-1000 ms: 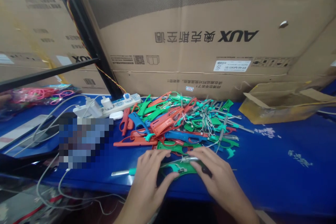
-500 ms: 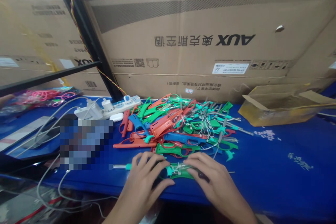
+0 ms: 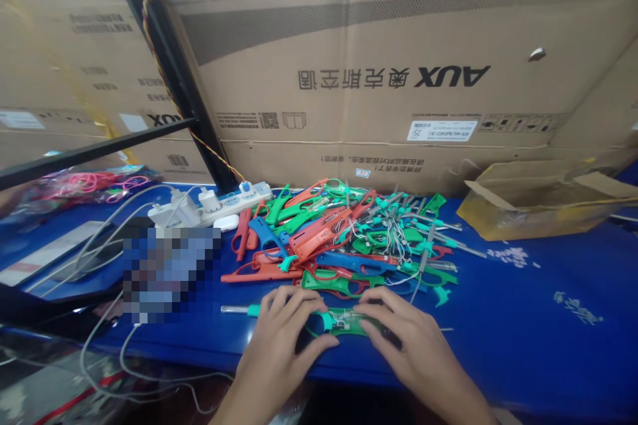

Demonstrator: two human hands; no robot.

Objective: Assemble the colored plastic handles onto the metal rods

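Close to the table's front edge lies a green long-nosed gas lighter (image 3: 353,323), its casing open and its inner parts showing. Its metal tube with a teal collar (image 3: 253,311) points left. My left hand (image 3: 294,325) grips the trigger end, fingers over the far side and thumb on the near side. Around the handle end, my right hand (image 3: 406,325) has its fingers closed, with fingertips at the clear fuel tank (image 3: 353,315). Palms cover parts of the lighter. Just beyond my hands is a heap of red, green and blue lighter casings (image 3: 319,236), with metal tubes and white wires among them.
A yellow-taped cardboard box (image 3: 533,229) stands at the right back. To the left are a power strip (image 3: 239,202) with chargers, white cables (image 3: 124,352) and a pixelated device (image 3: 174,272). Large cartons (image 3: 389,26) form the back wall, beside a black frame (image 3: 174,73).
The whole view has shifted slightly, so things appear a little further right. My hands stay on the green lighter, and the right fingertips have shifted slightly over the tank area.
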